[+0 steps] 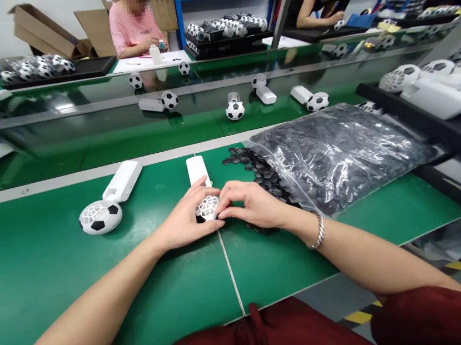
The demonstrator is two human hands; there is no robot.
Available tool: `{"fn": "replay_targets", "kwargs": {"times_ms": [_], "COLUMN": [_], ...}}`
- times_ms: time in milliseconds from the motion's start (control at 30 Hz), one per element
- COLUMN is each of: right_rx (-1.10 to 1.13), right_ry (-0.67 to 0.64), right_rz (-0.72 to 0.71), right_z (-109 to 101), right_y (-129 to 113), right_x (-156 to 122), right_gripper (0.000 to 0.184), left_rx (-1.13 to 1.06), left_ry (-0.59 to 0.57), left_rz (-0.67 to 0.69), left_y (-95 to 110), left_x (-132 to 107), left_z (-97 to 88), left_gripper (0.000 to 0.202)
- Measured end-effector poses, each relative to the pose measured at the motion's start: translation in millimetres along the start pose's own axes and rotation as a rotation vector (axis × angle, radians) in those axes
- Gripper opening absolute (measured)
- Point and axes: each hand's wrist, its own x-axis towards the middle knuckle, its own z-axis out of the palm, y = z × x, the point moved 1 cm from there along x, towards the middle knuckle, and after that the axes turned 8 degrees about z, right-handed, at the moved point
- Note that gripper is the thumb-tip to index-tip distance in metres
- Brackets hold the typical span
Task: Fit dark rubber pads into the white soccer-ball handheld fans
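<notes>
A white device with a soccer-ball head [207,209] and a flat handle, looking like a small hand fan, lies on the green bench in front of me. My left hand [187,214] is curled around the ball, thumb on its near side and fingers over the far side. At the ball's right edge, my right hand [249,204] pinches with thumb and fingertips; anything between them is hidden. Loose black patches [267,176] lie just beyond my right hand, spilling from a clear plastic bag [346,153] full of them.
Another soccer-ball device [100,217] lies at the left. Beyond the bench's pale edge runs a green conveyor [103,132] carrying several more. A black tray [416,110] of devices stands at the right. Two people [135,27] work across the line, beside loaded trays.
</notes>
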Motion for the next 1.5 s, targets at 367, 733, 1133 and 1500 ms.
{"fn": "replay_targets", "kwargs": {"times_ms": [367, 733, 1133, 1500], "right_rx": [0.057, -0.704, -0.791, 0.108], "right_ry": [-0.005, 0.16, -0.017, -0.049], "right_rz": [0.164, 0.574, 0.584, 0.227], "right_z": [0, -44, -52, -17], "right_y": [1, 18, 35, 12], "right_x": [10, 3, 0, 2], "right_gripper": [0.014, 0.016, 0.004, 0.012], "left_rx": [0.014, -0.004, 0.038, -0.019], "left_ry": [0.074, 0.02, 0.107, -0.053], "left_rz": [-0.035, -0.027, -0.226, -0.166], "left_y": [6, 3, -2, 5], "left_x": [2, 0, -5, -5], "left_z": [6.0, 1.8, -7.1, -21.2], "left_gripper": [0.038, 0.041, 0.055, 0.048]}}
